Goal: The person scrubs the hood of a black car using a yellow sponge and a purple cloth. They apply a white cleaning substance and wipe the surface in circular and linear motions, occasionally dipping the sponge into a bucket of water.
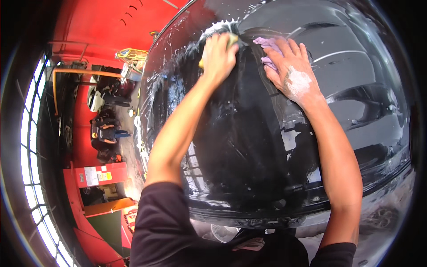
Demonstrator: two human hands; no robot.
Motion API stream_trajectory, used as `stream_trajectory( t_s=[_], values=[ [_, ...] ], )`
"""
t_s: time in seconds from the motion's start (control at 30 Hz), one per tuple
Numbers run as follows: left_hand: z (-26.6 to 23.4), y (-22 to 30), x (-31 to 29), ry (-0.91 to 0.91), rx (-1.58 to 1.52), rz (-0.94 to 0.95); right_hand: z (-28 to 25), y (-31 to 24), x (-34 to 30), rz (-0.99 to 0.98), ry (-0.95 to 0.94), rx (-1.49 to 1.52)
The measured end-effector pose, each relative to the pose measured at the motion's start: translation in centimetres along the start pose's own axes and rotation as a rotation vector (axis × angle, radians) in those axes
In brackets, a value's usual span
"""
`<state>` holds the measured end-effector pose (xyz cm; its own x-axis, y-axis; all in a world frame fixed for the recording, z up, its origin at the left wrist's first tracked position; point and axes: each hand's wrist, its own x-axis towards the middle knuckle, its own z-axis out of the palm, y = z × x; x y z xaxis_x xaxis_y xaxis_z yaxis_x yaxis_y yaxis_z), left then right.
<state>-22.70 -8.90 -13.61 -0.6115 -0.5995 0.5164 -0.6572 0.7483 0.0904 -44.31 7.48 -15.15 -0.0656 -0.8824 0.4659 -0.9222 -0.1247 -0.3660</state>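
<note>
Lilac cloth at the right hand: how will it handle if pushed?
The lilac cloth is probably floppy, given its creased, bunched folds. It looks light, just a small wad by the right hand. It may slide easily on the wet-looking black panel.

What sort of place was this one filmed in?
Probably a vehicle workshop or wash bay: a large, glossy black panel streaked with whitish suds, a purple cloth and yellow sponge over it, and coiled yellow cable or hose beyond.

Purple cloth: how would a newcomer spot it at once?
Find the glossy dark car panel, then the right hand over its upper part. Bunched beneath that hand is the purple cloth, its colour unlike the yellow sponge under the left hand.
</note>
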Motion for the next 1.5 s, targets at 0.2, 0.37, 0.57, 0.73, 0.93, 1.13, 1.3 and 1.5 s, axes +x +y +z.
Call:
stream_trajectory(
  t_s=[0.2,0.37,0.57,0.73,0.93,1.13,1.3,1.5],
  values=[
    [-8.0,3.7,-9.4,-0.153,-0.158,0.16,0.7,-1.8,0.1,-0.032,0.011,0.007],
    [1.2,-4.6,6.3,-0.016,0.114,-0.161,0.7,-2.5,0.6,-0.055,0.038,0.069],
    [-2.9,5.1,-4.9,-0.076,-0.103,0.064,0.9,0.5,-0.1,0.074,0.072,-0.009],
    [-5.9,3.8,-5.8,-0.148,-0.144,0.189,0.5,-1.2,0.6,0.036,0.078,0.0],
    [3.0,-1.7,7.2,0.021,0.206,-0.132,0.7,-1.4,0.7,0.017,0.072,0.044],
    [-5.6,6.1,-9.0,-0.078,-0.131,0.065,0.9,0.2,0.1,0.075,0.069,-0.012],
    [-2.7,-1.0,-0.1,-0.022,-0.053,0.084,0.3,-2.2,0.4,0.034,0.038,0.039],
    [2.7,-0.8,5.5,-0.015,0.064,-0.09,0.9,-0.3,0.6,0.078,0.092,0.015]
  ],
)
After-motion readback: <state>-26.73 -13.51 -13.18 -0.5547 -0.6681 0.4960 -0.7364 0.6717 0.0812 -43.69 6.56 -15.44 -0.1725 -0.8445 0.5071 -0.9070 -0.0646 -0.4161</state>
